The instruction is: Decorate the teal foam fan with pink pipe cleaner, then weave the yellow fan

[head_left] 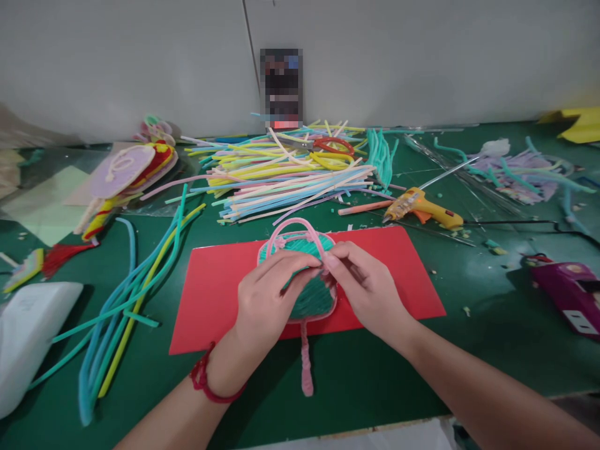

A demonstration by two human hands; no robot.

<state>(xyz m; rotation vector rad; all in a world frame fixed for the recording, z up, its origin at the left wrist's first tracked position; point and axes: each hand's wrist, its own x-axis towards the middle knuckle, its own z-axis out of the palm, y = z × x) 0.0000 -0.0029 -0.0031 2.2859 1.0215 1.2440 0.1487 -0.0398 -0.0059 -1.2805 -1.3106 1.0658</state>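
Observation:
A small teal fan point(304, 297) made of fuzzy wire, edged in pink with a pink twisted handle pointing toward me, lies on a red sheet point(210, 294). A pink wire loop point(300, 226) arches over its top. My left hand point(267, 300) rests on the fan's left half, fingers pinched together at the pink wire near the upper right edge. My right hand point(365, 287) meets it from the right, thumb and fingers pinching the same pink wire. A red cord is tied round my left wrist.
A heap of coloured fuzzy wires point(285, 175) with red scissors point(334, 145) lies behind the sheet. A yellow glue gun point(422, 207) sits right of it. Long blue and yellow wires point(122, 300) trail left. Finished fans point(126, 172) stack at back left; a purple device point(569, 294) at right.

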